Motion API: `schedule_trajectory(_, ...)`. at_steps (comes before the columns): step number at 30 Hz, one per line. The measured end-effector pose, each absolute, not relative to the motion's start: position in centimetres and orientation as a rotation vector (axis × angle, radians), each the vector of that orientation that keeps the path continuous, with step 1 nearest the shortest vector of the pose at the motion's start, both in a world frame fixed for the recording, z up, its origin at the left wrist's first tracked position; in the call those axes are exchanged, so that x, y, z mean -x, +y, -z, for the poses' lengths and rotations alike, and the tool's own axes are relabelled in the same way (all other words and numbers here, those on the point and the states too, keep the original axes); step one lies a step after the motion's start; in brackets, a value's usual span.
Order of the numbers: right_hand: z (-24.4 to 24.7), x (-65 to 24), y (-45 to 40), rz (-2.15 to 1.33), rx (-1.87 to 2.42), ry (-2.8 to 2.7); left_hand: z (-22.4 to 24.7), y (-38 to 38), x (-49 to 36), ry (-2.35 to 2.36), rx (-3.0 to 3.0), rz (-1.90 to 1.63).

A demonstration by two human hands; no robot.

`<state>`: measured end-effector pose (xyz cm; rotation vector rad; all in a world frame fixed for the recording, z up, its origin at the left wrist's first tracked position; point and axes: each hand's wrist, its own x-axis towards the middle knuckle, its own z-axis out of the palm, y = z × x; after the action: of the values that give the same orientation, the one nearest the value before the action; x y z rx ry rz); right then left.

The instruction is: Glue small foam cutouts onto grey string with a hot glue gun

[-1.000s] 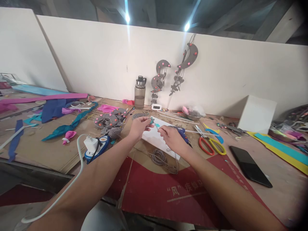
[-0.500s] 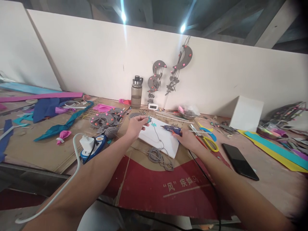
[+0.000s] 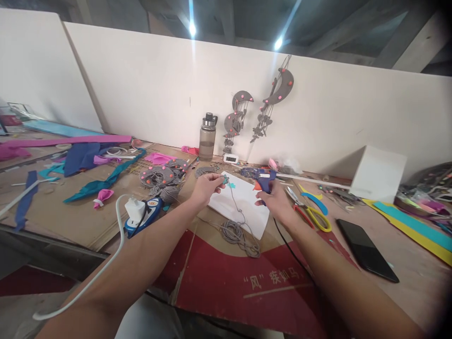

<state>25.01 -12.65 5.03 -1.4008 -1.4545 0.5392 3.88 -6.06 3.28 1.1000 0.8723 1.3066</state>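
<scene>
My left hand pinches a small teal piece with a grey cord running down from it. The cord leads to a loose grey coil, which lies on the cardboard and against the edge of a white board. Another teal shape rests on that board, just below my left fingertips. My right hand is wrapped around the handle of a blue hot glue gun. Its nozzle points left, toward my left hand, and a long glue stick sticks out of its back.
Scissors and a black phone lie to the right. On the left are a blue power strip with a white plug and grey decorated pieces. A bottle stands by the white partition. A black cable hangs below the right hand.
My right hand has lifted the glue gun up from beside the board, and its body and glue stick now show fully. My left hand still pinches the teal piece. The view has shifted slightly left.
</scene>
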Motion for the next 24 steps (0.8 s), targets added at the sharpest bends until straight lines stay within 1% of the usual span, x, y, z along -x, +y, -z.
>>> schedule_trajectory(2, -5.0, -23.7, -13.3, -0.703, 1.289, -1.437, -3.0, -5.8, -3.9, 0.863, -1.092, -1.322)
schedule_trajectory(5, -4.8, -22.9, -14.3, -0.732, 1.203, -1.491, -2.8, -5.6, -3.8, 0.847, -1.078, -1.325)
schedule_trajectory(10, -4.8, -23.2, -15.3, -0.503, 1.368, -1.669, -3.3, -6.2, -4.1, 0.849, -1.051, -1.278)
schedule_trajectory(16, -5.0, -22.8, -15.8, -0.168, 1.411, -1.831, -3.6, -6.8, -4.4, 0.863, -1.053, -1.269)
schedule_trajectory(24, -4.5, -22.7, -15.7, -0.043, 1.488, -1.868, -3.3, -6.7, -4.3, 0.852, -1.117, -1.269)
